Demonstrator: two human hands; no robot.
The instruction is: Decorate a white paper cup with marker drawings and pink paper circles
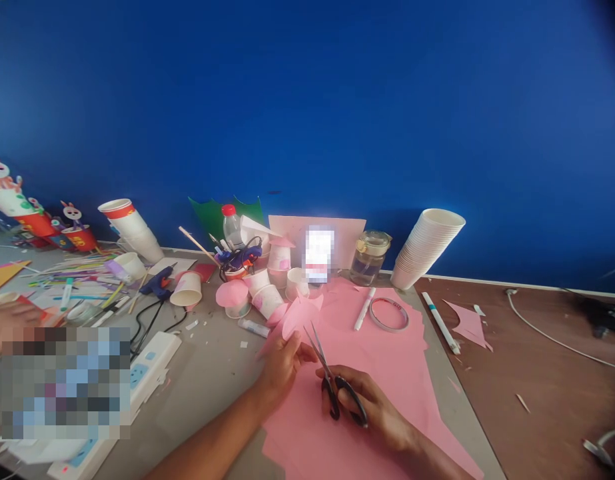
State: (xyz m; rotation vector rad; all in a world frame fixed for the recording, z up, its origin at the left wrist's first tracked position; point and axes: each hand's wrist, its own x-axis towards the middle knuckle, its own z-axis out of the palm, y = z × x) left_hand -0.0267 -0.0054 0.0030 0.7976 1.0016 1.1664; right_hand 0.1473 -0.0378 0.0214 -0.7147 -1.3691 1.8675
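Pinched in my left hand (283,365) is a small piece of pink paper (301,316), its curved edge facing up. My right hand (367,400) has its fingers through the black handles of a pair of scissors (327,373). The scissor blades point up and left, slightly parted, close to the right side of the held piece. Both hands are above large pink sheets (397,407) lying on the table. A white marker (364,309) and a roll of tape (389,314) rest on the sheets beyond my right hand.
Paper cups (262,293), a glass jar (370,259) and a lit phone (318,253) stand at the back. A tall cup stack (427,247) leans at the right. Left are a glue gun (158,283), a power strip (154,360) and another person's hand (12,323).
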